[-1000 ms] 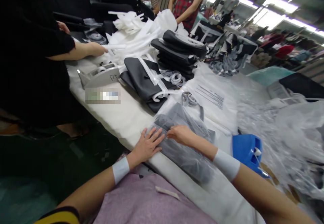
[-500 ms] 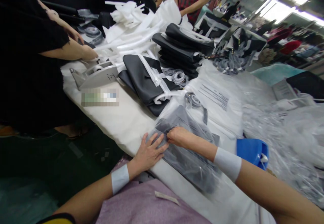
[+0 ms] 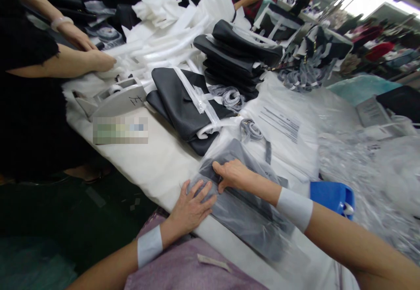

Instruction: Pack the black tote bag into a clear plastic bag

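A dark handbag in a clear plastic bag [image 3: 249, 209] lies flat on the white-covered table in front of me. My left hand [image 3: 192, 204] rests on its near left edge, open, with the fingers spread over the plastic. My right hand [image 3: 232, 174] is on top of the same bag, thumb and forefinger apart, with no grip visible; its other fingers are partly hidden. Beyond it, a coiled strap [image 3: 251, 130] lies under or in clear plastic. Black handbags [image 3: 180, 99] with white wrapping and a coiled strap lie just past it.
A tape dispenser [image 3: 114, 99] stands at the left. Behind are white foam strips [image 3: 164, 40] and stacked black bags [image 3: 229, 58]. A blue tape dispenser-like object [image 3: 330, 198] and clear plastic bags [image 3: 370, 163] are on the right. A co-worker's hands [image 3: 88, 51] are at the foam strips.
My right hand has gone from a closed pinch to thumb and forefinger spread apart. My left hand stays flat on the plastic. The view has shifted slightly.
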Motion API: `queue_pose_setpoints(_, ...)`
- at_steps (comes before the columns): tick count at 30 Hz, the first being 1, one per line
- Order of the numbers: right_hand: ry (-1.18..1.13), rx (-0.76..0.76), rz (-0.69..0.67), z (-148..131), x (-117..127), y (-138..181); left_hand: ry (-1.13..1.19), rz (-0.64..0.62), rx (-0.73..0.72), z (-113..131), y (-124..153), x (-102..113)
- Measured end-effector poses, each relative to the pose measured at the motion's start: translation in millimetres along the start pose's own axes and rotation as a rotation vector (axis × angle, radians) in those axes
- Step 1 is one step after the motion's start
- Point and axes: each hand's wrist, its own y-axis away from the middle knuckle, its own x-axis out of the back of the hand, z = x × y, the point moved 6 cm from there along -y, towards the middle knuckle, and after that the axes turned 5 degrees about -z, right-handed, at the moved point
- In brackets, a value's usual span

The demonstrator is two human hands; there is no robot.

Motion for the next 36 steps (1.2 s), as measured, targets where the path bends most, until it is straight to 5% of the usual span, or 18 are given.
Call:
queue_pose_setpoints(3, -0.063, -0.129, 0.020, 43, 7, 8, 0.014, -0.008, 0.002, 0, -1, -1)
queue_pose_setpoints(6, -0.115, -0.294, 0.195, 65, 13, 41, 0.044, -0.002, -0.001, 1, 0, 0)
queue_pose_setpoints(9, -0.099, -0.342, 0.426, 29, -3, 69, 0.092, 0.018, -0.020, 2, 2, 6)
queue_pose_setpoints(13, -0.115, -0.389, 0.454, -30, -51, 64, 0.219, 0.201, 0.140, -18, -7, 23)
queue_pose_setpoints(17, -0.279, -0.406, 0.565, -13, -66, 88, 0.345, 0.260, 0.355, -42, -31, 23)
queue_pose_setpoints(20, -0.558, -0.820, 0.835, 48, -86, 169, 0.394, 0.160, 0.359, -45, -47, 11)
queue_pose_setpoints(23, -0.953, -1.203, 0.852, 85, -137, 240, 0.460, 0.093, 0.410, -50, -56, 5)
queue_pose_setpoints(25, -1.214, -1.137, 0.757, 89, -162, 254, 0.536, -0.001, 0.479, -54, -62, 2)
queue_pose_setpoints(29, -1.670, -0.677, 0.623, 70, -175, 249, 0.760, -0.216, 0.575, -54, -59, 8)
queue_pose_setpoints(33, -1.754, -0.476, 0.697, 25, -177, 261, 1.033, -0.427, 0.705, -46, -12, 16)
queue_pose_setpoints(36, -2.015, -0.351, 0.696, -31, -185, 261, 1.117, -0.406, 0.812, -43, 27, 27)
